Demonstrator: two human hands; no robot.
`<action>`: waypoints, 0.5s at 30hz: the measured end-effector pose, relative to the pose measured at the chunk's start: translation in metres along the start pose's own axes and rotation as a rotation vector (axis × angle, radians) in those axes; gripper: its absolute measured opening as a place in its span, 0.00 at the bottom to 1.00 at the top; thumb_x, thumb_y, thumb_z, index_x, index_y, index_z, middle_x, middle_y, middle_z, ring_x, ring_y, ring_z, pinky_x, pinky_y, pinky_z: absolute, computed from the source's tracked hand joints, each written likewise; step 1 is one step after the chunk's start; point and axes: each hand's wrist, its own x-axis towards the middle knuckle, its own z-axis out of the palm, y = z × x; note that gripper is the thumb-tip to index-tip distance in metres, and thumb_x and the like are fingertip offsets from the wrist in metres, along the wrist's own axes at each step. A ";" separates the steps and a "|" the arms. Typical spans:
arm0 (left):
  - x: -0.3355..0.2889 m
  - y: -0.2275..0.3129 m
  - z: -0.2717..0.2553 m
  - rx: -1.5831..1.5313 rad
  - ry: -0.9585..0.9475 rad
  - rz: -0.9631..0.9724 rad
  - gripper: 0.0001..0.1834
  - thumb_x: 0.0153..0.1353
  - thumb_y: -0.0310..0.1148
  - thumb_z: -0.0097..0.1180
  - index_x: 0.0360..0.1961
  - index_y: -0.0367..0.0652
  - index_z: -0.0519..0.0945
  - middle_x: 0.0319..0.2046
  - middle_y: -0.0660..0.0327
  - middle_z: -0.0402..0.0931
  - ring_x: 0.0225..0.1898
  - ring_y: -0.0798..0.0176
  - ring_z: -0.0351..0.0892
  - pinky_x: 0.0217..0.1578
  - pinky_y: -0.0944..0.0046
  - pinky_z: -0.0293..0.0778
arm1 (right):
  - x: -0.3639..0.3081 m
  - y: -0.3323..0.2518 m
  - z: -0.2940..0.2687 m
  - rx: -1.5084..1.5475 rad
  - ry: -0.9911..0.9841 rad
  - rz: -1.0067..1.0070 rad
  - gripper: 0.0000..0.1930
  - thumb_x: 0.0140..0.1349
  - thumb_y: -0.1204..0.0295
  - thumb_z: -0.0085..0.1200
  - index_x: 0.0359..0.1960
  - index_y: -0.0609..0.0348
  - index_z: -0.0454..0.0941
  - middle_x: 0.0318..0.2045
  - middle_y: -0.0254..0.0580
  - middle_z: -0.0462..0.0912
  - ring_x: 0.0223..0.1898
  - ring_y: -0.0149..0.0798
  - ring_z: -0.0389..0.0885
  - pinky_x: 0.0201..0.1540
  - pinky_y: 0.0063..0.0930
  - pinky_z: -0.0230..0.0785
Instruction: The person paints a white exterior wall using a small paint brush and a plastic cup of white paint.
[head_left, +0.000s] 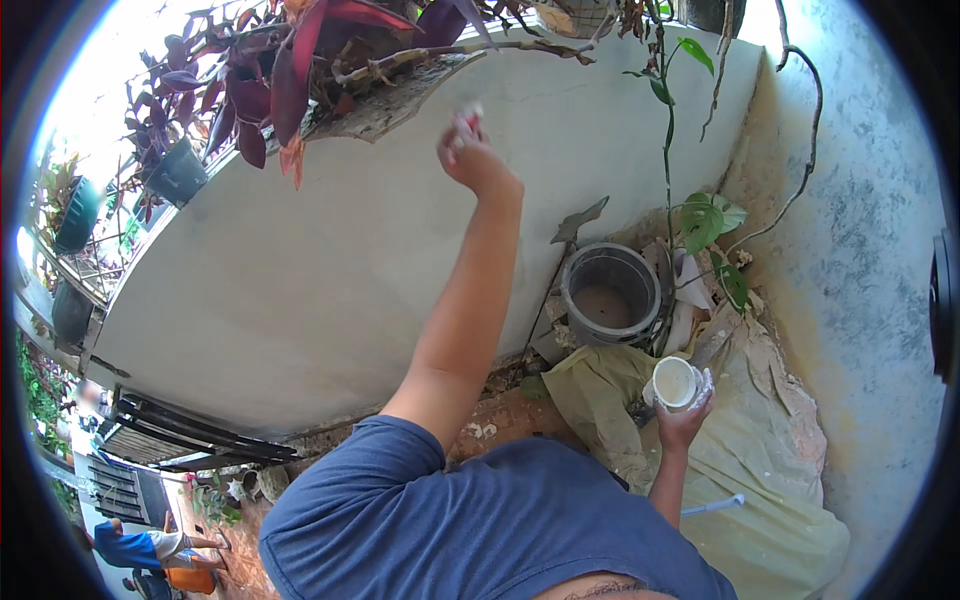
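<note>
My left hand (470, 155) is raised on an outstretched arm in front of the off-white wall (300, 270). Its fingers are closed round a small thing with a pale, reddish tip, too blurred to name. Whether it touches the wall I cannot tell. Lower and to the right, my right hand (688, 412) grips a small white cup (674, 382) with pale stuff inside. White smears cover the fingers of that hand.
A dark grey bucket (611, 290) stands by the wall's foot, beside a yellowish sheet (740, 500) bearing a light blue stick (714, 505). Purple-leaved plants (270, 90) overhang the wall top; a vine (668, 150) hangs down. Another person (125, 548) is at far lower left.
</note>
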 end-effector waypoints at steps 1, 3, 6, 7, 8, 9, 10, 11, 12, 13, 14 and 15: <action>0.000 0.012 0.012 -0.087 -0.050 0.074 0.03 0.62 0.26 0.49 0.33 0.42 0.68 0.37 0.59 0.74 0.38 0.66 0.75 0.45 0.68 0.72 | 0.001 0.000 0.002 0.000 -0.008 -0.005 0.52 0.32 0.66 0.71 0.63 0.58 0.55 0.60 0.52 0.62 0.64 0.61 0.52 0.66 0.52 0.44; -0.012 0.028 0.019 -0.083 -0.119 0.123 0.04 0.62 0.27 0.49 0.36 0.40 0.69 0.39 0.58 0.74 0.41 0.64 0.75 0.47 0.65 0.71 | 0.001 0.004 0.008 0.029 -0.004 -0.021 0.52 0.32 0.66 0.71 0.63 0.59 0.55 0.60 0.52 0.63 0.63 0.61 0.52 0.66 0.52 0.44; -0.012 0.023 -0.014 -0.028 -0.102 0.070 0.06 0.62 0.28 0.49 0.39 0.40 0.70 0.39 0.58 0.75 0.44 0.62 0.76 0.49 0.63 0.70 | 0.005 -0.001 0.019 0.051 -0.010 -0.088 0.52 0.32 0.65 0.71 0.63 0.60 0.56 0.60 0.52 0.63 0.63 0.59 0.53 0.66 0.51 0.44; -0.009 0.013 -0.039 0.016 -0.019 -0.043 0.06 0.62 0.28 0.50 0.39 0.41 0.70 0.38 0.59 0.76 0.43 0.62 0.76 0.48 0.63 0.70 | 0.006 -0.005 0.023 0.052 -0.034 -0.097 0.52 0.32 0.65 0.71 0.63 0.60 0.56 0.60 0.52 0.63 0.63 0.59 0.53 0.66 0.51 0.44; -0.006 -0.002 -0.075 0.102 0.067 -0.069 0.05 0.62 0.28 0.50 0.39 0.42 0.70 0.37 0.60 0.76 0.41 0.62 0.77 0.47 0.63 0.71 | 0.009 -0.011 0.027 0.057 -0.060 -0.097 0.51 0.33 0.65 0.71 0.63 0.60 0.56 0.60 0.51 0.63 0.63 0.58 0.53 0.66 0.51 0.45; -0.004 -0.018 -0.119 0.185 0.155 -0.097 0.05 0.61 0.28 0.50 0.39 0.43 0.71 0.37 0.60 0.76 0.40 0.62 0.77 0.45 0.63 0.72 | 0.011 -0.014 0.031 0.060 -0.085 -0.097 0.51 0.33 0.65 0.71 0.63 0.60 0.56 0.60 0.51 0.63 0.63 0.58 0.54 0.66 0.51 0.45; -0.007 -0.027 -0.166 0.234 0.203 -0.133 0.05 0.62 0.28 0.50 0.38 0.43 0.71 0.37 0.60 0.76 0.39 0.62 0.78 0.43 0.63 0.73 | 0.013 -0.017 0.033 0.062 -0.106 -0.111 0.51 0.33 0.65 0.71 0.63 0.60 0.56 0.60 0.51 0.63 0.63 0.58 0.54 0.66 0.51 0.45; -0.018 -0.030 -0.205 0.283 0.246 -0.175 0.05 0.62 0.29 0.50 0.38 0.43 0.70 0.36 0.60 0.77 0.39 0.62 0.78 0.41 0.64 0.74 | 0.016 -0.020 0.038 0.058 -0.107 -0.168 0.51 0.33 0.65 0.71 0.62 0.60 0.56 0.60 0.51 0.64 0.63 0.57 0.54 0.66 0.50 0.45; -0.035 -0.023 -0.230 0.318 0.259 -0.227 0.05 0.62 0.29 0.50 0.39 0.43 0.70 0.36 0.59 0.77 0.38 0.62 0.78 0.40 0.65 0.75 | 0.017 -0.021 0.043 0.050 -0.106 -0.217 0.51 0.33 0.64 0.71 0.62 0.60 0.57 0.59 0.50 0.64 0.63 0.56 0.54 0.66 0.50 0.46; -0.054 -0.007 -0.254 0.355 0.281 -0.275 0.06 0.62 0.29 0.50 0.39 0.44 0.69 0.36 0.58 0.77 0.38 0.62 0.79 0.39 0.66 0.75 | 0.018 -0.023 0.045 0.048 -0.131 -0.219 0.51 0.33 0.64 0.71 0.62 0.60 0.57 0.59 0.50 0.64 0.63 0.56 0.54 0.66 0.50 0.46; -0.069 0.012 -0.273 0.388 0.273 -0.322 0.07 0.62 0.29 0.50 0.40 0.43 0.69 0.37 0.57 0.77 0.39 0.61 0.79 0.39 0.65 0.76 | 0.019 -0.027 0.049 0.051 -0.159 -0.246 0.50 0.33 0.64 0.72 0.62 0.61 0.57 0.59 0.50 0.64 0.63 0.56 0.55 0.65 0.50 0.46; -0.079 0.033 -0.285 0.415 0.272 -0.365 0.08 0.63 0.29 0.50 0.41 0.43 0.68 0.38 0.56 0.77 0.39 0.60 0.79 0.39 0.65 0.76 | 0.022 -0.032 0.055 0.055 -0.191 -0.279 0.50 0.33 0.63 0.72 0.61 0.61 0.58 0.59 0.49 0.64 0.62 0.56 0.56 0.65 0.49 0.46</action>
